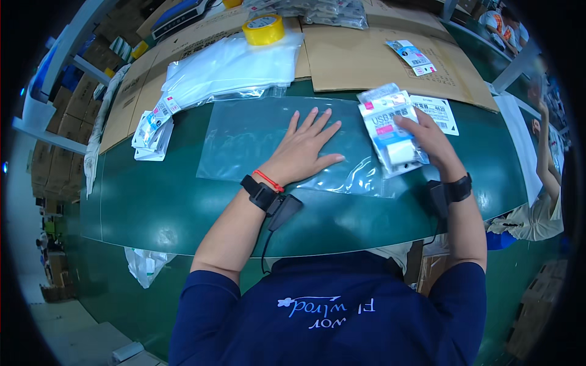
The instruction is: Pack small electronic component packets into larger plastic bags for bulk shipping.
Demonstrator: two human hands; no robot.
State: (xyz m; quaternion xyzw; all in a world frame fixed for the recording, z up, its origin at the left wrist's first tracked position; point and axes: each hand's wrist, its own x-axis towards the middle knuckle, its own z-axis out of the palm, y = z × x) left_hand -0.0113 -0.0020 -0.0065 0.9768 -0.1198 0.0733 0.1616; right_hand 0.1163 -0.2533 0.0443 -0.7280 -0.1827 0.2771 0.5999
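My left hand [305, 148] lies flat with fingers spread on a clear plastic bag [244, 143], which is laid out on the green table. In my right hand [432, 137] is a packaged charger [390, 131], a white block in a printed white and blue pack, gripped at its right side over the bag's right end. Whether more packs sit beneath it I cannot tell. A white printed label sheet [448, 116] lies just beyond my right hand. To the left rests a stack of printed cards [155, 137].
A pile of clear bags [229, 67] lies on cardboard at the back, with a yellow tape roll [264, 29] on top. Another small package [412, 57] rests on the right cardboard sheet [366, 55]. Metal posts stand at both sides; other people are at the right.
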